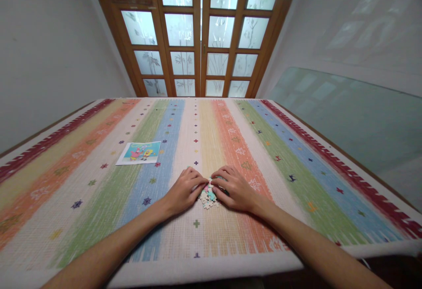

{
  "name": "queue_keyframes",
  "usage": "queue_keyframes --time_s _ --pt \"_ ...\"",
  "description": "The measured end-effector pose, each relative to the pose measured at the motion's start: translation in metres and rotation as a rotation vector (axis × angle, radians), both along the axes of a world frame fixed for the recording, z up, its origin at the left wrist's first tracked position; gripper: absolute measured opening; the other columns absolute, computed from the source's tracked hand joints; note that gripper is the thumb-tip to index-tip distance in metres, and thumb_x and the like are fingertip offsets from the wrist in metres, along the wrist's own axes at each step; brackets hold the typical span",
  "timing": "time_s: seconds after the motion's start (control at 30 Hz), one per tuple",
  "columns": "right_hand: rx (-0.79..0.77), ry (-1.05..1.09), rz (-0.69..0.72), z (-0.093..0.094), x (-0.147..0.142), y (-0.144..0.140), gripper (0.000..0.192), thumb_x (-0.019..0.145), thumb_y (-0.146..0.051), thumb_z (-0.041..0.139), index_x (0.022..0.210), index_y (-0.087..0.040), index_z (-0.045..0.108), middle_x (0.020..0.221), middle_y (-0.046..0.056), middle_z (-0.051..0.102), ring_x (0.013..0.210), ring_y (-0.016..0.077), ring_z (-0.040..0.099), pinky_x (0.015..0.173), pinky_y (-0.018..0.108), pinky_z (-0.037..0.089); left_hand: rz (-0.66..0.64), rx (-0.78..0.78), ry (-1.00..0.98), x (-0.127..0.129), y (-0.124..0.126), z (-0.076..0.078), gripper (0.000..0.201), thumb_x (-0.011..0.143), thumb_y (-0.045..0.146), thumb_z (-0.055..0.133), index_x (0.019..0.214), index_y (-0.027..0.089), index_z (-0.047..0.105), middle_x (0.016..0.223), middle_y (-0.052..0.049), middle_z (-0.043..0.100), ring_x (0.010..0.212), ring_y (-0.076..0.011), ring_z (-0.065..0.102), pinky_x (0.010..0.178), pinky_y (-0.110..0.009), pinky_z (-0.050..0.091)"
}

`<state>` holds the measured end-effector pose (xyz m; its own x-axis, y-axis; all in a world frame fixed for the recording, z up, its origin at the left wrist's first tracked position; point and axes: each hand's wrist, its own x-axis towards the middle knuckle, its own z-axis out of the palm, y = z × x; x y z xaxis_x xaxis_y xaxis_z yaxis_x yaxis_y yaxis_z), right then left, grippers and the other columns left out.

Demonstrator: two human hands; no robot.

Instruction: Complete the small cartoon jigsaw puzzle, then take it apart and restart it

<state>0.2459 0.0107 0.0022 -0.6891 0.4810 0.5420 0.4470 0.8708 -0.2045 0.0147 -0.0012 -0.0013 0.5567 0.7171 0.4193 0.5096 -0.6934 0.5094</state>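
Observation:
A small heap of jigsaw puzzle pieces (208, 200) lies on the striped tablecloth, some pale side up and others turquoise or pink. My left hand (187, 189) comes in from the left, thumb and fingers closed on pieces at the heap's upper left edge. From the right, my right hand (235, 189) curls over the heap's other side, its fingers bent onto pieces there. The fingertips of both hands nearly meet above the pile. Exactly which pieces each hand grips is partly hidden by the fingers.
A printed picture (140, 153) with two cartoon figures lies flat on the tablecloth (184, 240), ahead and to the left. The table's near edge runs under my forearms. Beyond the far edge stand wooden doors (201, 60) with glass panes. A pale glass sheet (346, 113) is at the right wall.

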Motion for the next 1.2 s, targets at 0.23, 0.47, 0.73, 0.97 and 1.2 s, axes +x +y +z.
queue_keyframes --time_s 0.23,0.47,0.73,0.97,1.2 --pt "-0.023 -0.002 0.004 0.001 0.000 0.000 0.018 0.101 -0.024 0.053 0.098 -0.019 0.070 0.103 0.009 0.072 0.097 0.0249 0.058 0.089 0.043 0.045 0.205 0.058 -0.089 -0.032 0.024 0.009 0.015 0.098 0.020 0.055 0.106 0.020 0.068 0.095 -0.006 0.070 0.094 -0.0234 0.061 0.086 -0.042 0.052" --pt "-0.018 0.010 0.000 0.000 0.000 0.000 0.019 0.101 -0.025 0.053 0.098 -0.019 0.070 0.101 0.009 0.072 0.095 0.0244 0.058 0.089 0.042 0.044 0.080 0.167 0.056 -0.042 0.021 0.013 0.021 0.100 0.024 0.053 0.112 0.019 0.069 0.098 -0.008 0.068 0.094 -0.0232 0.060 0.085 -0.041 0.051" --pt "-0.020 0.003 0.002 -0.001 0.001 0.000 0.017 0.101 -0.025 0.053 0.100 -0.018 0.069 0.102 0.009 0.072 0.096 0.0247 0.058 0.089 0.043 0.045 0.052 0.231 0.413 -0.015 -0.012 0.015 0.033 0.106 0.034 0.043 0.121 0.017 0.067 0.091 -0.009 0.062 0.083 -0.0243 0.053 0.078 -0.040 0.046" --pt "-0.038 0.000 -0.006 0.000 0.001 0.000 0.017 0.101 -0.025 0.054 0.100 -0.019 0.070 0.101 0.009 0.072 0.096 0.0242 0.059 0.089 0.043 0.045 0.314 0.272 0.423 -0.018 -0.017 0.004 0.036 0.106 0.039 0.041 0.125 0.019 0.065 0.123 -0.015 0.062 0.107 -0.0319 0.052 0.088 -0.045 0.045" --pt "-0.032 -0.006 -0.007 -0.001 0.001 0.000 0.020 0.102 -0.025 0.052 0.100 -0.019 0.071 0.101 0.009 0.072 0.095 0.0240 0.059 0.089 0.042 0.045 0.368 0.211 0.360 -0.028 -0.012 -0.010 0.044 0.107 0.047 0.040 0.137 0.021 0.060 0.137 -0.016 0.061 0.125 -0.0384 0.049 0.098 -0.053 0.042"
